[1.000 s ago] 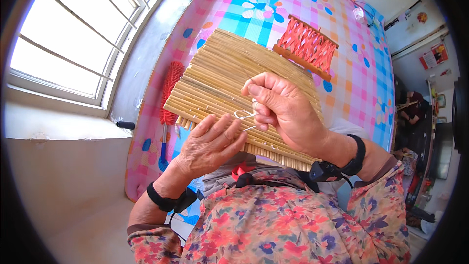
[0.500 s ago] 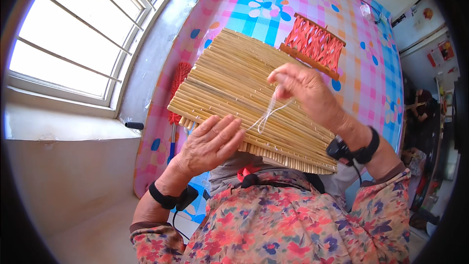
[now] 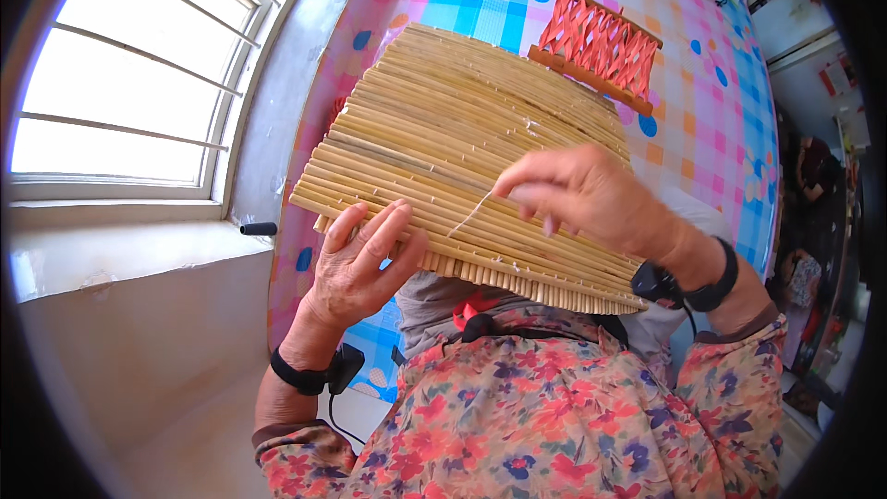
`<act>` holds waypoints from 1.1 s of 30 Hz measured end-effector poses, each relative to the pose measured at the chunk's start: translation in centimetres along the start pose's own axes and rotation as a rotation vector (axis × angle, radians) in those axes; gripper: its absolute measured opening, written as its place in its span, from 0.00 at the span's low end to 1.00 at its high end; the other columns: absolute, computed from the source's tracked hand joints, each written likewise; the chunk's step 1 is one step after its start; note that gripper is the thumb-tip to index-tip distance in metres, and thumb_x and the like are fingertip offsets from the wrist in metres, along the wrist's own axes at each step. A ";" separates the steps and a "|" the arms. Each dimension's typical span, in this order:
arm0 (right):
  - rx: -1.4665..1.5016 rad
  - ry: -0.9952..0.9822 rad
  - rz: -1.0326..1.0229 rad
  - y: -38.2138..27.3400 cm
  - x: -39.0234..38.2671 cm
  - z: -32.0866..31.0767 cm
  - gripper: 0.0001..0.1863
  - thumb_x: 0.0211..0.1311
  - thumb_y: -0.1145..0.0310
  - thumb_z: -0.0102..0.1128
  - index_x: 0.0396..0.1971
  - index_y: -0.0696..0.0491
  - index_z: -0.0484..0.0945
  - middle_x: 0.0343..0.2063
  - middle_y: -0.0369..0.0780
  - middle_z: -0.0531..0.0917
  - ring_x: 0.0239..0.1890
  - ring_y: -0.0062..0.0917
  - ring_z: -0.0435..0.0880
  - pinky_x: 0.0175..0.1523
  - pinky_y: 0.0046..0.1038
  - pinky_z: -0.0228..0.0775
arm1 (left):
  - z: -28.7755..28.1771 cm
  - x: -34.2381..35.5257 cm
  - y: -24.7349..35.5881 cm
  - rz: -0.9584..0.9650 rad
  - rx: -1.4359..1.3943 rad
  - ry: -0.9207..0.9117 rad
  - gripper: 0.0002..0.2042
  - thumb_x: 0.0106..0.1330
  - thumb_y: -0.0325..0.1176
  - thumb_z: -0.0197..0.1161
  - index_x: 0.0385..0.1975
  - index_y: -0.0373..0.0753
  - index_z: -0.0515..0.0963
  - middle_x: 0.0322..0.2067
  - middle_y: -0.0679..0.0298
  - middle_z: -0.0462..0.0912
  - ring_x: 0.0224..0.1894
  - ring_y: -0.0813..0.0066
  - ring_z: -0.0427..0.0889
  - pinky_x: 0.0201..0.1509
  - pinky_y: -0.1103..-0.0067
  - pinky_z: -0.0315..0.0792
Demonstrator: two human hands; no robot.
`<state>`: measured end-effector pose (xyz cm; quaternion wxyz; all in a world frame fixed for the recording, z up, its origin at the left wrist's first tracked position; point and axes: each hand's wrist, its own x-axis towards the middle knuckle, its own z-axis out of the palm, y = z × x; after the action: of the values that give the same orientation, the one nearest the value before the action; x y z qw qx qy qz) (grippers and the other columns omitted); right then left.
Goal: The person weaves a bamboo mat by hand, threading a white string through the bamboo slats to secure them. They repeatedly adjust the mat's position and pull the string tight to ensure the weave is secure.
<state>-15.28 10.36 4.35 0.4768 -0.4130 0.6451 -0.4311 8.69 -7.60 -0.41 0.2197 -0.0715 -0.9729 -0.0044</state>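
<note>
A mat of thin yellowish sticks (image 3: 443,120), stitched with short white thread marks, lies across my lap with a second layer of stick ends under its near edge. My left hand (image 3: 363,263) grips its near left edge, fingers laid over the top and thumb out of sight. Above the mat's middle, my right hand (image 3: 582,199) pinches the end of a white thread (image 3: 469,213). The thread runs down from those fingertips to the sticks near the front edge. Whether a needle is between the fingers is too small to tell.
Beyond the mat, a wooden frame wound with red strips (image 3: 599,48) lies on a checked, flowered sheet (image 3: 698,120). A barred window (image 3: 139,74) and its sill are at the left, with a black handle (image 3: 258,228) near the corner. A red bristled brush (image 3: 336,111) is mostly hidden.
My right hand has moved down and the thread's loose loop has become a single short line. My left hand has shifted slightly left, its fingers more spread. The view has shifted a little.
</note>
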 end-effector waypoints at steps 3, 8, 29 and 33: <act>0.030 -0.195 0.015 0.9 0.4 2.4 0.11 0.68 0.75 0.55 0.47 0.59 0.80 0.33 0.39 0.83 0.29 0.19 0.81 0.35 0.22 0.76 | -0.4 -0.1 -0.4 -0.055 -0.023 -0.007 0.14 0.55 0.29 0.68 0.42 0.37 0.82 0.54 0.56 0.79 0.55 0.67 0.81 0.64 0.69 0.68; -0.201 -0.080 -0.272 2.8 1.2 3.9 0.10 0.67 0.71 0.55 0.43 0.56 0.81 0.34 0.45 0.84 0.33 0.35 0.84 0.40 0.33 0.77 | -0.8 0.1 -0.6 -0.013 0.001 -0.036 0.17 0.54 0.31 0.70 0.44 0.33 0.82 0.55 0.55 0.79 0.57 0.65 0.80 0.64 0.69 0.69; -0.259 -0.029 -0.418 4.1 1.9 3.7 0.07 0.63 0.65 0.63 0.37 0.50 0.85 0.29 0.44 0.83 0.35 0.41 0.83 0.39 0.37 0.76 | -0.6 -0.6 -0.2 -0.104 0.029 -0.045 0.18 0.69 0.47 0.62 0.46 0.37 0.79 0.52 0.59 0.82 0.61 0.59 0.77 0.70 0.60 0.58; -0.242 -0.048 -0.414 4.1 1.9 3.5 0.07 0.64 0.65 0.62 0.37 0.50 0.85 0.29 0.44 0.83 0.34 0.42 0.83 0.38 0.37 0.75 | -0.8 -0.5 -0.1 -0.111 0.027 -0.047 0.19 0.68 0.48 0.62 0.47 0.38 0.79 0.52 0.59 0.82 0.61 0.60 0.77 0.69 0.61 0.59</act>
<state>-12.77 9.16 -0.63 0.3404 -0.6006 0.5823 -0.4293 9.44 -7.82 0.12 0.1974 -0.0147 -0.9802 -0.0018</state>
